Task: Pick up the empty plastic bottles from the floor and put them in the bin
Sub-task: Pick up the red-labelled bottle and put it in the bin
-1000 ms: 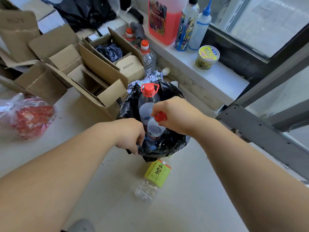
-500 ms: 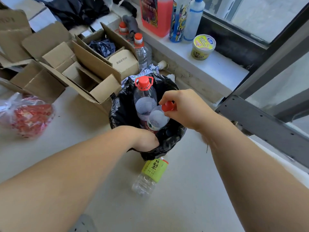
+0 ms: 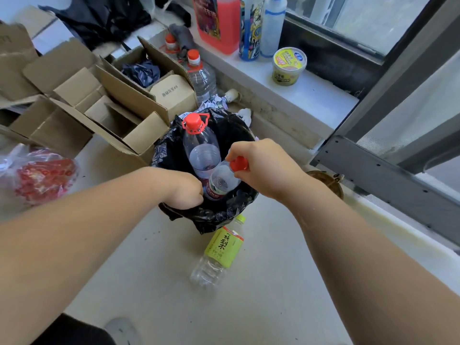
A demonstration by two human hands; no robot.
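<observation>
Bin [image 3: 174, 148], black-lined: taking a big red-capped bottle [image 3: 199, 145], upright inside, near full. Small bottle [image 3: 220, 180]: sinking lower than a second ago, right grip [image 3: 263, 168] pinching its red cap, left grip [image 3: 185, 192] fisted on the liner. Green-labelled bottle [image 3: 219, 250]: lying on the floor, awaiting pickup.

Your bare left forearm enters from seven o'clock and runs toward one o'clock, ending in your left hand [image 3: 185, 191], which is curled into a loose fist with knuckles up and fingers tucked under. Your bare right forearm comes in from four o'clock and points toward ten o'clock. Your right hand [image 3: 263, 165] is bent down at the wrist, its fingertips [image 3: 234, 155] pinched together at the nine o'clock side. The two hands sit near each other, apart.
</observation>
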